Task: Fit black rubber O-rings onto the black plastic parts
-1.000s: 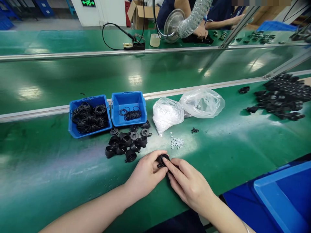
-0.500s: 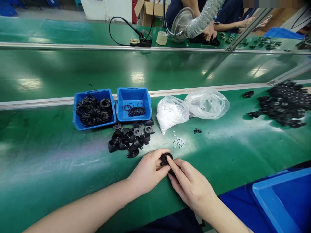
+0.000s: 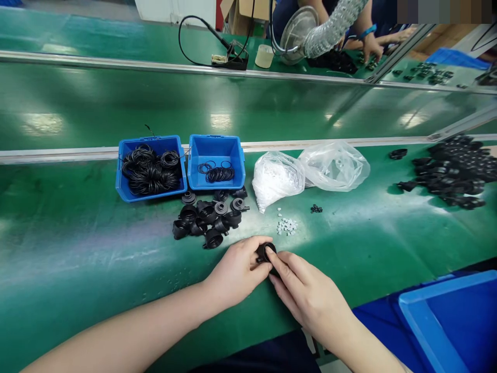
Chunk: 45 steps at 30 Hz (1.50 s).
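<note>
The bare left forearm (image 3: 128,321) and right forearm (image 3: 368,347) angle inward from either side, and the curled left hand (image 3: 236,272) meets the right hand (image 3: 310,295), whose spread fingers (image 3: 289,269) reach across close against it.

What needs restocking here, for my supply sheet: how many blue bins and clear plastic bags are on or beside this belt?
Small blue bins: 2 (left one, right one)
Large blue bin: 1
Clear plastic bags: 2 (bag of white parts, loose bag)
Total: 5
</note>
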Each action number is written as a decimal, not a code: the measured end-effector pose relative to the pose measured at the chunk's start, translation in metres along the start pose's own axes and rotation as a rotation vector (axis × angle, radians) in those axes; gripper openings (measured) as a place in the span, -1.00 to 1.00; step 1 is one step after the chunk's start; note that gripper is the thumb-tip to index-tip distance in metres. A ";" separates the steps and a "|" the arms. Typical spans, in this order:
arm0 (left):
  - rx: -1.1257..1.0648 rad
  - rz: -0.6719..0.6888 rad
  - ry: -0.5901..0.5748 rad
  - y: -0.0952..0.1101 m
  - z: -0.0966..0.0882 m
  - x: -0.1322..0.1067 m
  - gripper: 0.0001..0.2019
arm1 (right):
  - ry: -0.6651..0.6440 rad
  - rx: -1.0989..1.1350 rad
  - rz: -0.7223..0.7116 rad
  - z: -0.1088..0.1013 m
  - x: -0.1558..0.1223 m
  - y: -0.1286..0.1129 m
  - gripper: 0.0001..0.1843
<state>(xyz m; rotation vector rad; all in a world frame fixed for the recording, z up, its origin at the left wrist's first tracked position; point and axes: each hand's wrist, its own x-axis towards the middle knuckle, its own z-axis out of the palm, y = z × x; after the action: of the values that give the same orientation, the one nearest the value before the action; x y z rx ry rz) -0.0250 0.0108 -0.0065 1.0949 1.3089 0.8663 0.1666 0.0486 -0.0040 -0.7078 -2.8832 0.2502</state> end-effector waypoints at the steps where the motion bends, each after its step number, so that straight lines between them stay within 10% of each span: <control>1: 0.001 -0.002 -0.004 0.001 0.000 0.000 -0.58 | 0.016 0.054 0.027 0.000 -0.001 -0.001 -0.37; 28: 0.026 -0.002 0.013 0.000 0.000 0.000 -0.60 | -0.076 -0.160 -0.081 0.000 0.000 0.000 -0.39; 38: -0.430 0.046 -0.120 -0.005 -0.002 0.001 -0.72 | 0.259 0.317 0.210 -0.012 -0.010 0.005 -0.40; 45: -0.304 0.017 -0.081 0.002 -0.001 0.001 -0.84 | 0.199 0.403 0.172 -0.011 -0.006 0.002 -0.45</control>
<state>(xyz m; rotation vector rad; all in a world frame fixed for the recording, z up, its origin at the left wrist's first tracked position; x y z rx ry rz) -0.0262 0.0121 -0.0050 0.8925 1.0611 0.9875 0.1748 0.0491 0.0054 -0.8435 -2.4753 0.7140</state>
